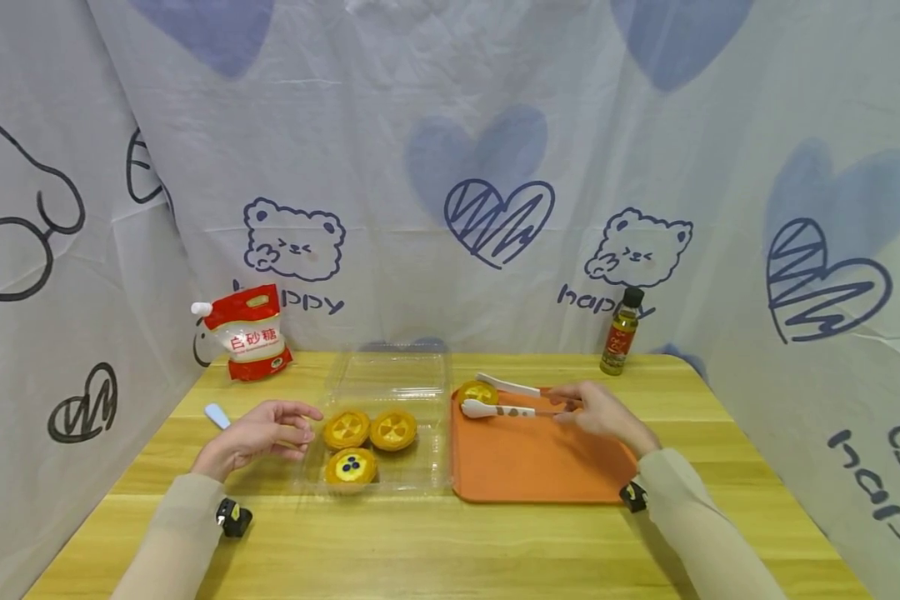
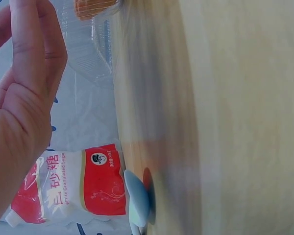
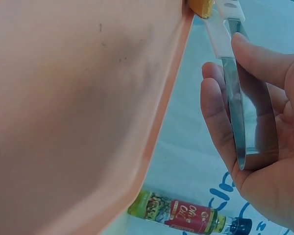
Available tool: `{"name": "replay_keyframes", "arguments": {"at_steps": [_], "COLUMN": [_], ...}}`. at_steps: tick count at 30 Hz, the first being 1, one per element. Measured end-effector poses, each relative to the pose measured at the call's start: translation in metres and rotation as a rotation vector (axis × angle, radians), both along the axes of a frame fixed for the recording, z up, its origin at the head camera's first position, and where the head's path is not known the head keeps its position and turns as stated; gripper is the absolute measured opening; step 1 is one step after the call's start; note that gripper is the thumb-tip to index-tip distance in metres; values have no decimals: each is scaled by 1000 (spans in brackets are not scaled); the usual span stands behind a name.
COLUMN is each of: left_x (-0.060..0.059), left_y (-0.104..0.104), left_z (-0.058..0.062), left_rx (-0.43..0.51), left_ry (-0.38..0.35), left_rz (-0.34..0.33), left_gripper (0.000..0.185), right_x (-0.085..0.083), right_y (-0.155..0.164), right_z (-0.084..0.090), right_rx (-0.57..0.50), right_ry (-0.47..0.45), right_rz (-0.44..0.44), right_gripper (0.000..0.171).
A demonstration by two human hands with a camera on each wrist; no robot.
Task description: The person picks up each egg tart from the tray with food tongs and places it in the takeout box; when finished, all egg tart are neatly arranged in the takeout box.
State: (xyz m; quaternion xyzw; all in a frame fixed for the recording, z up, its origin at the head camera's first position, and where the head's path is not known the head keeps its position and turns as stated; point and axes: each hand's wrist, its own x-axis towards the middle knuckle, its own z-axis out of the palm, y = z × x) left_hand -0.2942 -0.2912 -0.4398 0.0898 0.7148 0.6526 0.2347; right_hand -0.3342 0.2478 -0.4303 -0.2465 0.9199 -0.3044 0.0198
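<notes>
At far left I see a pale-blue handle near an upright sugar bag. The left hand hovers by the clear container, fingers loosely bent, pinching nothing; I can't tell whether it touches the rim. Three tarts sit inside, one topped with berries; the lid is folded back, which I judge leaves them reachable. On the orange tray's back left corner rests a tart, the tongs spread around it. The right hand grips their metal end, probably for leverage. Behind stands an olive oil bottle, partly filled.
</notes>
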Motion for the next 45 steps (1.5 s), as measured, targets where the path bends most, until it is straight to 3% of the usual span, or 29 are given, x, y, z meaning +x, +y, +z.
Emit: {"name": "replay_keyframes", "arguments": {"at_steps": [8,14,34,45], "left_x": [0,-3,-2,-2], "left_y": [2,1,1,0], "left_z": [0,-1,2,-2], "left_rx": [0,-3,5,-1], "left_ry": [2,3,4,0], "left_rz": [-4,-3,1,6], "left_gripper": [53,52,55,55], "right_x": [3,10,13,25], "right_y": [4,7,8,-13], "right_z": [-4,4,28,34], "right_rx": [-11,-51,-52,-62], "right_ry": [10,-23,-16,31], "right_rz": [-28,-40,13,89], "right_gripper": [39,40,39,37]}}
